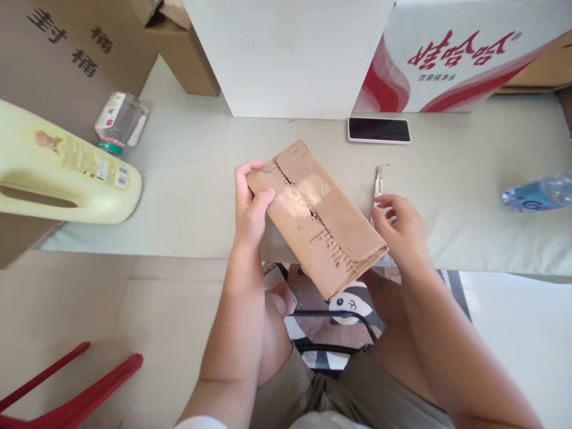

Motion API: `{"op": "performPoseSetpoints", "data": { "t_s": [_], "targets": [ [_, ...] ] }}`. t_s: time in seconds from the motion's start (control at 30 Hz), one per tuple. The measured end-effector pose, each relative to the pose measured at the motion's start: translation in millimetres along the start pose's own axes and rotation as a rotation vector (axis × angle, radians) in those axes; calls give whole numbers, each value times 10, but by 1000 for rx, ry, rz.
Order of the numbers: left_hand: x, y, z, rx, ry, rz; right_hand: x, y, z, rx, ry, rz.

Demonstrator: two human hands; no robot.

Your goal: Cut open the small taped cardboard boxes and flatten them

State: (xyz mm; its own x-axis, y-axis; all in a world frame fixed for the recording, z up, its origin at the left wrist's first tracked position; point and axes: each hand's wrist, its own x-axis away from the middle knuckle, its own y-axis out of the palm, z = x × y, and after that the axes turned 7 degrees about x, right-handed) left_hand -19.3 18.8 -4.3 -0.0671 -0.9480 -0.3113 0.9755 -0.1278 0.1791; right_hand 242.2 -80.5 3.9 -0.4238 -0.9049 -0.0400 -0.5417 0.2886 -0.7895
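My left hand (252, 205) grips a small, flat brown cardboard box (299, 226) by its far left corner, thumb on top and fingers around the edge. The box is tilted over the front edge of the bench. Clear tape covers part of its top, and a ragged slit with short cross cuts runs along the seam. My right hand (400, 229), to the right of the box, has its thumb and fingers closed on the lower end of a slim utility knife (379, 179). The knife points away from me; its handle is partly hidden by my fingers.
A phone (379, 130) lies before a white carton (295, 53) and a red-and-white carton (438, 65). At left are a yellow jug (102, 185) and a clear jar (120, 122). A water bottle (538, 193) lies at right. Red stool legs (89, 390) stand lower left.
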Motion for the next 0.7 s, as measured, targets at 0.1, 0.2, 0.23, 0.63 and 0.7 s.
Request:
{"op": "performPoseSetpoints", "data": {
  "t_s": [0.1,0.2,0.23,0.63,0.7],
  "targets": [
    [-11,22,6,1,-10,-8,-131,36,79,316,26,-73],
    [-19,47,0,7,3,-10,-197,15,70,311,34,-105],
    [-18,55,-5,5,8,-10,-203,-16,41,244,58,-128],
    [206,544,3,-136,106,-50,197,-768,-607,-681,-354,351],
    [238,619,12,-155,116,-93,239,-716,-649,-589,-425,466]
  ]
}}
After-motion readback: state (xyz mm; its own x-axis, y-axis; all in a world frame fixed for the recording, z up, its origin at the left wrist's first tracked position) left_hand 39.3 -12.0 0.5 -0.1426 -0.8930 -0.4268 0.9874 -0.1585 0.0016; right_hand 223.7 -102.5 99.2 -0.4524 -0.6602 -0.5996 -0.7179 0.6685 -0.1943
